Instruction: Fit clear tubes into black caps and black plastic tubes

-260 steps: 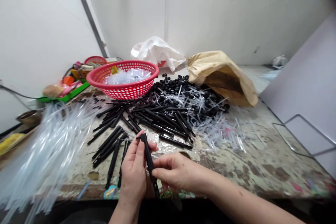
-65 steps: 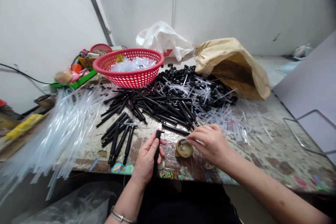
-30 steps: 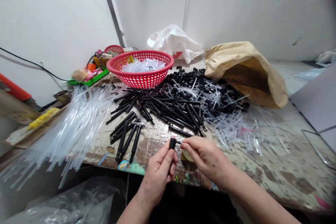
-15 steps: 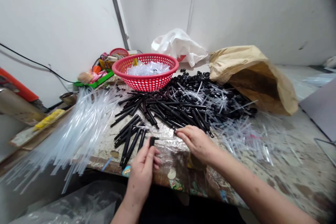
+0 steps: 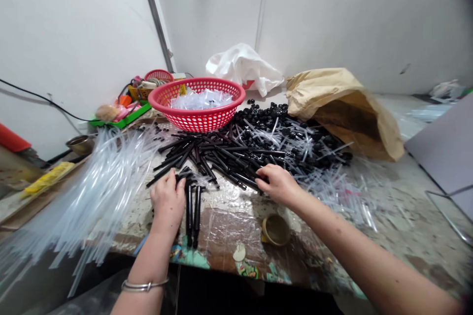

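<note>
My left hand (image 5: pixel 168 202) is over the small group of black tubes (image 5: pixel 197 211) near the front edge, its fingers bent around something I cannot make out. Over the right end of the larger pile of black tubes (image 5: pixel 225 155) is my right hand (image 5: pixel 275 183), its fingers pinched together at a black piece. Small black parts (image 5: pixel 273 113) and short clear tubes (image 5: pixel 343 187) lie behind and to the right of that hand. Long clear tubes (image 5: pixel 107 177) are bunched left of my left hand.
A red basket (image 5: pixel 197 118) of clear pieces stands behind the tubes. A brown paper bag (image 5: pixel 332 88) lies at the back right. Near the front edge sits a small round cup (image 5: pixel 277 230). A green tray (image 5: pixel 135 115) is at the back left.
My left hand has moved left, away from the front middle, to the small group of black tubes. My right hand has shifted slightly up and right to the larger pile. The small cup has come into view.
</note>
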A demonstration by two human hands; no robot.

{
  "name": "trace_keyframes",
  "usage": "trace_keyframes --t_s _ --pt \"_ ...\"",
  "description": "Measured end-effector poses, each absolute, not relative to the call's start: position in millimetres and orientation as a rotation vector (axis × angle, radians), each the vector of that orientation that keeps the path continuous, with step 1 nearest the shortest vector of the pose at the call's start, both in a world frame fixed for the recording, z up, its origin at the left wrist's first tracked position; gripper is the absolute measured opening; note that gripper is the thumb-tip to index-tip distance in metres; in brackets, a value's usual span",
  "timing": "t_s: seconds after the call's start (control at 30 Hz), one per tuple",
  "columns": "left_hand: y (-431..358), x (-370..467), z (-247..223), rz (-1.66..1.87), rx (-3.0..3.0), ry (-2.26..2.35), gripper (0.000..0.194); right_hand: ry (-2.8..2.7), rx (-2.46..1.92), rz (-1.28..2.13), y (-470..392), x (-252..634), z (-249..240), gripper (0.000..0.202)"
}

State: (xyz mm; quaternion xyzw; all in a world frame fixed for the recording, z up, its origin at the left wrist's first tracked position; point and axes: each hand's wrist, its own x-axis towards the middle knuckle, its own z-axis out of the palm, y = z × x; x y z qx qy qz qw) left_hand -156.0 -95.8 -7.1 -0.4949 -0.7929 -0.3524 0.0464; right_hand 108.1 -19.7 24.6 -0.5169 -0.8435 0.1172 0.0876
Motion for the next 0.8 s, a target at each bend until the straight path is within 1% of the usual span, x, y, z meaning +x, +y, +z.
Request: trace_keyframes --t_s 0.03,0.1,0.17,0.2,0.23,0.27,0.33,0.4,0.47,0.5,0.67,0.73,0.8 --pt "-97.6 -149.7 -2.6 -1.123 -1.484 -2.35 0.048 -2.426 -1.546 0.441 -21.2 111.2 30.9 0.025" --pt "-105.4 -128.5 8.1 -1.34 -1.522 -2.2 0.051 -2.178 -1.482 0.785 -32.7 114.5 45.4 0.028" --pt "-116.1 -98.5 16.3 -1.667 -1.767 -2.163 0.052 -1.886 -1.302 1.186 -53.6 112.7 58.4 0.028" --pt "-121.4 -82.3 18.1 -1.822 -1.93 -2.174 0.052 -1.798 -1.202 1.318 -65.5 110.2 63.0 0.025" --pt "-126.3 -66.7 18.1 -1.959 -2.079 -2.184 0.053 -1.774 -1.116 1.394 -77.0 107.4 65.9 0.022" --pt "-130.4 -52.7 16.7 -2.007 -2.175 -2.192 0.053 -1.776 -1.047 1.425 -87.2 105.0 67.0 0.019" --pt "-136.5 -32.2 11.1 -2.051 -2.247 -2.22 0.051 -1.817 -0.947 1.453 -100.9 104.9 64.6 0.018" --pt "-140.3 -22.6 5.4 -2.068 -2.263 -2.303 0.05 -1.843 -0.941 1.46 -103.7 115.4 57.9 0.02" --pt "-142.8 -21.5 1.6 -2.118 -2.256 -2.458 0.051 -1.88 -1.075 1.351 -95.1 138.0 48.9 0.023" --pt "-143.7 -22.7 0.4 -2.178 -2.204 -2.544 0.052 -1.909 -1.186 1.214 -87.1 152.8 43.8 0.024" --pt "-142.7 -30.4 -8.1 -2.646 -1.579 -2.885 0.061 -2.222 -1.803 0.205 -33.7 224.5 19.3 0.025" --pt "-140.3 -31.5 -14.1 -2.732 -1.459 -2.958 0.061 -2.284 -1.92 0.036 -18.9 236.2 14.3 0.023" --pt "-138.4 -32.2 -19.8 -2.735 -1.518 -2.981 0.057 -2.316 -1.937 0.007 -10.9 236.4 12.7 0.02"
